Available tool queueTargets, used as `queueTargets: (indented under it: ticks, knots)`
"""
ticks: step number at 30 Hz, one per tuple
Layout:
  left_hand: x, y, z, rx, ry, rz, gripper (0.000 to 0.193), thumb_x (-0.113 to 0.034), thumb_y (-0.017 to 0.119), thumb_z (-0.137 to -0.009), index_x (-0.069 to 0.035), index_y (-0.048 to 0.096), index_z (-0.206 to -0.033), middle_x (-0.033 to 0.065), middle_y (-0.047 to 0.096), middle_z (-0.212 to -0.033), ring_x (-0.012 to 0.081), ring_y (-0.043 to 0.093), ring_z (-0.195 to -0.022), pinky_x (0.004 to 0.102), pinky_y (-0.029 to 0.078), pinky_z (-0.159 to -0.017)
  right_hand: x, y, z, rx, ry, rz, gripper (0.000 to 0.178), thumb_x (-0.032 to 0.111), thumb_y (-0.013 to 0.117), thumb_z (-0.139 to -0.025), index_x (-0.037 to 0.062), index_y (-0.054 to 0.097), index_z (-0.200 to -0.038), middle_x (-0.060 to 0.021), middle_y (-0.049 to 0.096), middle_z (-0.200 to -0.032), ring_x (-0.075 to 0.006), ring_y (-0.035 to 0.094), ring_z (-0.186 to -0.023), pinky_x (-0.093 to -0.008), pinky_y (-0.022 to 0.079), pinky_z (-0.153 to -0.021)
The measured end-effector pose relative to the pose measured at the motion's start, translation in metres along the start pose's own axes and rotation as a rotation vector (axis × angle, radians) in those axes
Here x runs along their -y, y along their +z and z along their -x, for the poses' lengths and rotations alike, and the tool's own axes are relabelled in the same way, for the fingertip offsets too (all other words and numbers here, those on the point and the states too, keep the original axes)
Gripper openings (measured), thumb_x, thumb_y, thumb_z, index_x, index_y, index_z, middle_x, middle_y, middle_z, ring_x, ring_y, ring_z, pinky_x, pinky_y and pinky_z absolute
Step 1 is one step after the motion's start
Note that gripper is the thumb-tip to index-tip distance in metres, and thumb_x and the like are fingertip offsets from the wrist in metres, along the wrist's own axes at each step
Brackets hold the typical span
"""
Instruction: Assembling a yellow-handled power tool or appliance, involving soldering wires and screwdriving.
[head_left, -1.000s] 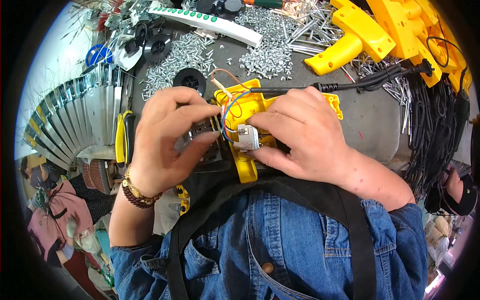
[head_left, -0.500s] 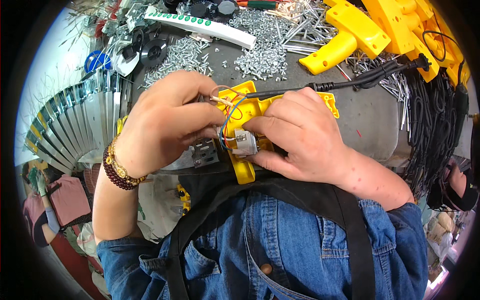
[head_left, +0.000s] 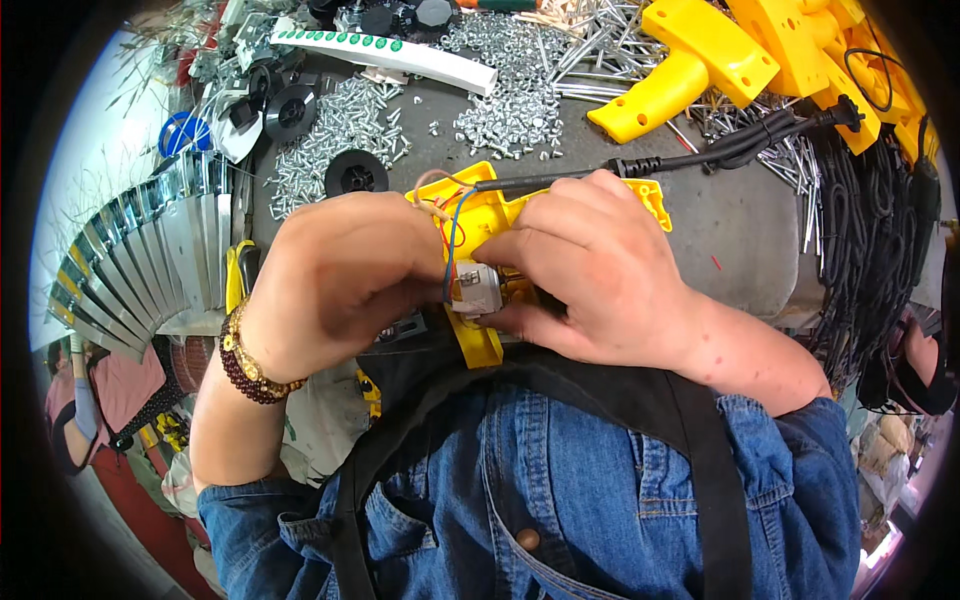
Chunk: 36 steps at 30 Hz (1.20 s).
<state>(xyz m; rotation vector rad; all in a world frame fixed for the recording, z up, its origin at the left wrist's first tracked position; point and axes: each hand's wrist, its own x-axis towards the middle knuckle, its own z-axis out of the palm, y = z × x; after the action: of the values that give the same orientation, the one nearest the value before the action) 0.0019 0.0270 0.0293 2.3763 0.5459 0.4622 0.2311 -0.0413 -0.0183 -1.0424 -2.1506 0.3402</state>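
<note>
- At the near edge of the bench [head_left: 740, 250], close against the body: yellow housing half [head_left: 480, 215] held between both hands, open side up.
- Left hand [head_left: 335, 280]: fingers curled shut around the left side of the housing, covering most of that end.
- Right hand [head_left: 600, 270]: fingers closed down over the right side of the housing, thumb and fingertips pressed against a small grey metal component [head_left: 475, 290].
- Grey component located between the two hands, low in the housing, touching the right-hand fingertips and just beside the left-hand fingers.
- Red, blue and pale wires [head_left: 450, 215] looped out of the housing above the component; black power cord [head_left: 700, 155] entering the housing at its upper edge.
- Progress, as judged: cord and wires already laid in; component being seated, not yet confirmed home. Housing open, no matching cover fitted, no screws visible in it.
- Remaining, as judged: tucking in the wires, closing, fastening.
- Further back on the bench: loose screws [head_left: 500, 100], black discs [head_left: 357, 172], more yellow housing parts [head_left: 700, 60].
</note>
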Motion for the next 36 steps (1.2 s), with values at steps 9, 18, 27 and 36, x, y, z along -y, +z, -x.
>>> queueTargets:
  ticks: [9, 18, 27, 36]
  knots:
    - [0.000, 0.003, 0.005, -0.016, -0.041, 0.043, 0.027, 0.008, 0.072, -0.066, -0.003, 0.067, -0.090, 0.0105, 0.068, -0.088, 0.0324, 0.067, -0.083, 0.0378, 0.053, -0.072, 0.000, 0.002, 0.000, 0.002, 0.013, -0.009, 0.030, 0.028, 0.079, -0.065, 0.0104, 0.063, -0.082, -0.0036, 0.054, -0.080, -0.0241, 0.055, -0.078, -0.0384, 0.040, -0.068]
    - [0.002, 0.001, 0.007, -0.063, -0.025, -0.042, 0.026, 0.009, 0.072, -0.066, -0.002, 0.066, -0.089, 0.0104, 0.068, -0.087, 0.0308, 0.068, -0.081, 0.0358, 0.055, -0.071, 0.000, 0.002, -0.002, 0.021, 0.023, 0.000, 0.032, 0.030, 0.080, -0.064, 0.0101, 0.060, -0.081, -0.0039, 0.053, -0.080, -0.0248, 0.056, -0.079, -0.0393, 0.040, -0.069]
    - [0.005, 0.003, 0.010, -0.089, -0.038, -0.015, 0.024, 0.012, 0.070, -0.068, -0.001, 0.066, -0.088, 0.0139, 0.066, -0.086, 0.0316, 0.067, -0.081, 0.0349, 0.054, -0.072, 0.000, 0.000, -0.003, 0.038, 0.021, 0.006, 0.033, 0.027, 0.082, -0.064, 0.0101, 0.063, -0.086, -0.0033, 0.056, -0.080, -0.0240, 0.056, -0.077, -0.0377, 0.040, -0.068]
    - [-0.006, 0.007, 0.009, -0.091, -0.167, 0.085, 0.022, 0.014, 0.066, -0.067, -0.002, 0.063, -0.083, 0.0100, 0.064, -0.084, 0.0247, 0.063, -0.078, 0.0313, 0.049, -0.070, 0.009, 0.002, -0.005, 0.027, 0.035, 0.030, 0.032, 0.029, 0.081, -0.065, 0.0106, 0.058, -0.079, -0.0037, 0.053, -0.081, -0.0238, 0.055, -0.080, -0.0386, 0.039, -0.072]
